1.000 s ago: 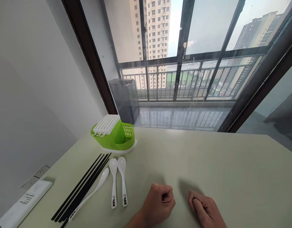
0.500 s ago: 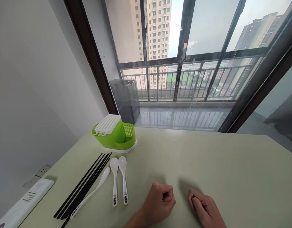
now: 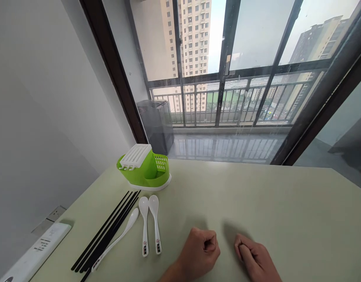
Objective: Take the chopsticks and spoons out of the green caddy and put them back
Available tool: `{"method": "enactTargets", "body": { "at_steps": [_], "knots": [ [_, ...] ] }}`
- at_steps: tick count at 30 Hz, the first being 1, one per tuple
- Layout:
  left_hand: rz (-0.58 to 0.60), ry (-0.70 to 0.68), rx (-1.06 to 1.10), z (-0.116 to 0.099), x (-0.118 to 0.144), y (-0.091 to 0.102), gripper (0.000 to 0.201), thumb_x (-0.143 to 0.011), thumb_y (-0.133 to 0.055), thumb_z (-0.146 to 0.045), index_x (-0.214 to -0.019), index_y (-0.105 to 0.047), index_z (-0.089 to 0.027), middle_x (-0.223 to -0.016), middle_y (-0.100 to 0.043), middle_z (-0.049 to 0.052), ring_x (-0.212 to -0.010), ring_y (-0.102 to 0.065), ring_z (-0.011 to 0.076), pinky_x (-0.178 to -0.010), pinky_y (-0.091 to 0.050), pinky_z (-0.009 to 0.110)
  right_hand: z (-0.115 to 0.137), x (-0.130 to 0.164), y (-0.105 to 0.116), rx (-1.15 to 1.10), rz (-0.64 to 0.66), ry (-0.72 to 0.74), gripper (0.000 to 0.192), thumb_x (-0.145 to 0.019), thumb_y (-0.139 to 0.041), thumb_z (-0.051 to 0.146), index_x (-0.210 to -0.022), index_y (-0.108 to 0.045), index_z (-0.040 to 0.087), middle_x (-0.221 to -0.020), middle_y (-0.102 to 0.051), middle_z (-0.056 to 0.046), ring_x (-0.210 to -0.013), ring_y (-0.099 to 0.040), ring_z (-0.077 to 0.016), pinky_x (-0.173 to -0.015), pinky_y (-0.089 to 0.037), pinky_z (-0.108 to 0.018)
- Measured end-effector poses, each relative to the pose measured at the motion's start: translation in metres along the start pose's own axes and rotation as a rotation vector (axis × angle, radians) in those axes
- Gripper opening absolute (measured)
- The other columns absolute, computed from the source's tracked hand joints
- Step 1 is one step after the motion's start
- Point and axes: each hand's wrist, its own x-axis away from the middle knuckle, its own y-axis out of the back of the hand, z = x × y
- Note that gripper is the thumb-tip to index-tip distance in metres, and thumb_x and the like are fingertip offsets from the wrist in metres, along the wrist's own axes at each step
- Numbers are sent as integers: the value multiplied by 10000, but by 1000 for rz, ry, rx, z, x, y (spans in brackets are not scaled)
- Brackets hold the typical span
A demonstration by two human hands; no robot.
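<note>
My left hand (image 3: pixel 198 253) rests on the pale green table (image 3: pixel 271 211) as a closed fist, holding nothing. My right hand (image 3: pixel 255 258) lies beside it, fingers curled in, also holding nothing. Left of my left hand lie three white spoons: two side by side (image 3: pixel 151 225) and a third (image 3: pixel 117 241) angled against a bundle of black chopsticks (image 3: pixel 107 231). Behind them stands a green cutlery holder (image 3: pixel 145 168) with a white slotted lid over its left part.
A white power strip (image 3: pixel 33 252) lies at the table's left edge by a grey wall with a socket (image 3: pixel 49 219). Beyond the table's far edge is a glass balcony door, a dark bin (image 3: pixel 157 121) and a railing.
The view has shifted slightly, so everything sits a little further right and lower in the frame. Both fists stay closed and still on the table.
</note>
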Motion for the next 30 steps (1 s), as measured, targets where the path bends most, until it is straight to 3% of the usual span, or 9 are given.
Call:
{"method": "enactTargets", "body": {
  "at_steps": [17, 22, 27, 30],
  "knots": [
    [9, -54, -58, 2, 1, -2, 367, -690, -530, -14, -574, -236, -201, -508, -196, -103, -497, -156, 69, -502, -198, 243, 7, 2, -2, -17, -35, 18, 319, -929, -372, 320, -625, -401, 230, -586, -377, 32, -554, -350, -144, -545, -276, -264],
    [26, -37, -80, -3, 7, 0, 353, -735, -540, -44, -585, -266, -208, -509, -269, -97, -479, -217, 64, -507, -215, 239, 6, 2, -2, -18, -18, 20, 325, -940, -352, 320, -630, -396, 231, -590, -369, 33, -560, -362, -147, -553, -275, -267],
    [78, 77, -177, 0, 41, 31, 310, -832, -559, -176, -616, -341, -214, -543, -345, -77, -501, -298, 79, -515, -256, 225, 3, 3, 0, -4, 18, 21, 321, -943, -351, 303, -640, -433, 232, -589, -362, 37, -552, -350, -146, -546, -255, -274],
    [-72, 177, -306, 2, 74, 72, 348, -871, -565, -284, -611, -346, -214, -556, -370, -62, -532, -342, 95, -534, -286, 222, 1, 4, 0, 4, 15, 29, 305, -932, -368, 289, -642, -441, 230, -587, -361, 41, -548, -343, -140, -540, -254, -270]
  ]
}}
